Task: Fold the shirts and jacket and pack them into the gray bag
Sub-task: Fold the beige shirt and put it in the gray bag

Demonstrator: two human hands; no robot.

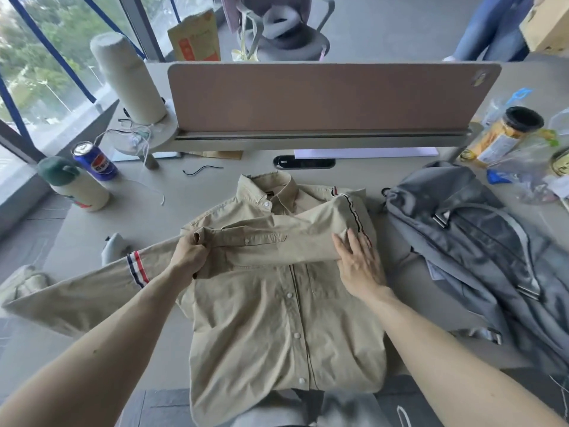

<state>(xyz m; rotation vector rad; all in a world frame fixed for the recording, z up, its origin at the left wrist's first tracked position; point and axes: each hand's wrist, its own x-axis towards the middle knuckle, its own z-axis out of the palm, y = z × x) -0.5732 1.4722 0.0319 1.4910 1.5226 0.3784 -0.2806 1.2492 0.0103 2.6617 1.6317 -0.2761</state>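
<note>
While left hand grips, seemingly, sleeve cuff, right hand flat on shirt; gray bag beside

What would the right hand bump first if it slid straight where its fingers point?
The right hand lies flat on the folded sleeve, so it would likely slide over that sleeve first, toward the shirt's collar.

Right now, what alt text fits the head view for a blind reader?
A person folds a tan shirt on a desk: the left hand grips a sleeve cuff laid across the chest, the right hand presses the sleeve flat. A gray bag lies beside it.
</note>
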